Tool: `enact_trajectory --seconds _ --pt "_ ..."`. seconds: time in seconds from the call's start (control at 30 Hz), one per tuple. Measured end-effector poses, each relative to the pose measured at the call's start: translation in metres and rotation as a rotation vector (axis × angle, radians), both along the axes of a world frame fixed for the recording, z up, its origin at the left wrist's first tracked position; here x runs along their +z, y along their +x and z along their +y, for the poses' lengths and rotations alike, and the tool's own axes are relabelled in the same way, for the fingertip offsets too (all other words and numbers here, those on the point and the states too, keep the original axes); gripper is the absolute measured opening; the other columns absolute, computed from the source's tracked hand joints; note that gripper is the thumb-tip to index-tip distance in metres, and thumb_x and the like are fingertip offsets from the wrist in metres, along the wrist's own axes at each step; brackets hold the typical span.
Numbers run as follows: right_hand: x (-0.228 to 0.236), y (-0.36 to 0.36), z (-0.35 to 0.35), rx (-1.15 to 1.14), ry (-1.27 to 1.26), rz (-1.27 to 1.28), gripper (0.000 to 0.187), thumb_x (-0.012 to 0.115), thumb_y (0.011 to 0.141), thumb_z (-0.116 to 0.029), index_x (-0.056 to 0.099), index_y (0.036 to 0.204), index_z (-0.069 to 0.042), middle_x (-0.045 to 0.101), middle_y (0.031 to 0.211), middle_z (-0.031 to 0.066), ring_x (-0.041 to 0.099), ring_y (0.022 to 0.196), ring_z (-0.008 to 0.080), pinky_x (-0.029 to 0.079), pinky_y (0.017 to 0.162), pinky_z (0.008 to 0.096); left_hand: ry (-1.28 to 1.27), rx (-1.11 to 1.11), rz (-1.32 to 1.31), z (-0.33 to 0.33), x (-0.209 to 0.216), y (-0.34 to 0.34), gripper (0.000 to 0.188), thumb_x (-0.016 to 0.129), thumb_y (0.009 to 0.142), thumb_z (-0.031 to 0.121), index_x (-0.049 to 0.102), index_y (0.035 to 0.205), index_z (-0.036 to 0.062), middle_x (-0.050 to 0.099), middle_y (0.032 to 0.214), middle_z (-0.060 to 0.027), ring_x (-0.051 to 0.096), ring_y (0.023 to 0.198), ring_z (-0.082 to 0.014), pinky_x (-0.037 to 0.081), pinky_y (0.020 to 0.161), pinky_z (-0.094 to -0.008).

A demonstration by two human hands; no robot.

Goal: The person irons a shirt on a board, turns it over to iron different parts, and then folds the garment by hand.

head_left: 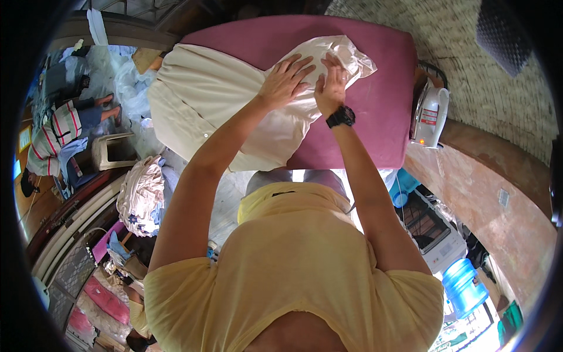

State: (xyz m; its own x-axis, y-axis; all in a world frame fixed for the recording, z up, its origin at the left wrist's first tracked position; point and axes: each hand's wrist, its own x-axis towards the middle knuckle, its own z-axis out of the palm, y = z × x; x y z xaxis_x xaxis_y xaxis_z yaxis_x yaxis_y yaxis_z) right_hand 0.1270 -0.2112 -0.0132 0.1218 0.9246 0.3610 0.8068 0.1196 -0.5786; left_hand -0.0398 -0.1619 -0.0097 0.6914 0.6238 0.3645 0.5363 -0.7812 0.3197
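Observation:
A cream-coloured garment (pixel 202 88) with a small button lies spread across a padded ironing board (pixel 369 129) covered in maroon cloth. Its wide part drapes over the board's left and near edges, while the narrower, wrinkled end reaches toward the right. My left hand (pixel 287 81) rests palm-down on the fabric, fingers spread. Close to its right, my right hand (pixel 332 88), with a black watch on the wrist, lies on the crumpled end, fingers extended and thumb apart. At the board's right end, a white iron (pixel 431 117) with a lit orange light stands on a holder.
A heap of light clothes (pixel 142 196) is at the left, near a beige stool (pixel 112 151). One person in striped clothing (pixel 58 135) is at far left; part of another (pixel 138 311) shows lower left. A blue water jug (pixel 463 287) stands at lower right.

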Motion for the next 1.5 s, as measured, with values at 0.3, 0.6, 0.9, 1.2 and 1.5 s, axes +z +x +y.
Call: enact_trajectory --seconds 0.3,0.6,0.9,1.2,1.5 --pt "0.032 0.04 0.004 -0.553 -0.629 0.009 0.045 0.075 0.075 -0.03 0.063 0.108 -0.003 0.06 0.109 0.0191 0.048 0.11 0.0409 0.039 0.089 0.0503 -0.029 0.024 0.001 -0.007 -0.008 0.037 0.039 0.061 0.09 0.023 0.052 0.127 0.0117 0.049 0.127 -0.0058 0.044 0.118 -0.0274 0.037 0.097 -0.0437" --pt "0.007 0.045 -0.002 -0.554 -0.016 0.492 0.026 0.067 0.074 0.001 0.05 0.093 -0.003 0.062 0.078 0.0161 0.064 0.068 0.0356 0.049 0.059 0.0412 -0.039 0.04 0.12 -0.007 -0.007 0.038 0.051 0.056 0.094 0.036 0.044 0.139 0.0158 0.042 0.139 -0.0041 0.037 0.13 -0.0279 0.032 0.108 -0.0444" --pt "-0.005 0.032 -0.016 -0.612 0.367 -0.014 0.041 0.073 0.076 -0.008 0.049 0.109 -0.005 0.055 0.113 0.0179 0.052 0.106 0.0354 0.041 0.086 0.0515 -0.018 0.022 0.169 -0.008 0.0 0.044 0.051 0.05 0.097 0.041 0.04 0.146 0.0298 0.027 0.158 -0.0001 0.022 0.144 -0.0291 0.023 0.115 -0.0514" --pt "0.016 0.0 -0.061 -0.369 -0.104 0.001 0.018 0.064 0.086 -0.022 0.062 0.1 -0.01 0.055 0.112 0.0137 0.047 0.102 0.0391 0.038 0.089 0.0507 -0.008 0.008 0.259 0.001 -0.013 0.038 0.054 0.049 0.096 0.048 0.036 0.147 0.0403 0.022 0.16 0.0046 0.021 0.144 -0.0271 0.028 0.108 -0.0487" --pt "-0.026 -0.013 -0.063 -0.293 -0.166 0.284 0.024 0.073 0.083 -0.017 0.054 0.084 -0.003 0.058 0.077 0.0111 0.057 0.068 0.0248 0.045 0.063 0.0401 0.052 0.025 0.336 -0.002 -0.009 0.04 0.057 0.04 0.096 0.058 0.032 0.15 0.0402 0.021 0.16 0.0051 0.015 0.146 -0.0278 0.023 0.111 -0.0501"
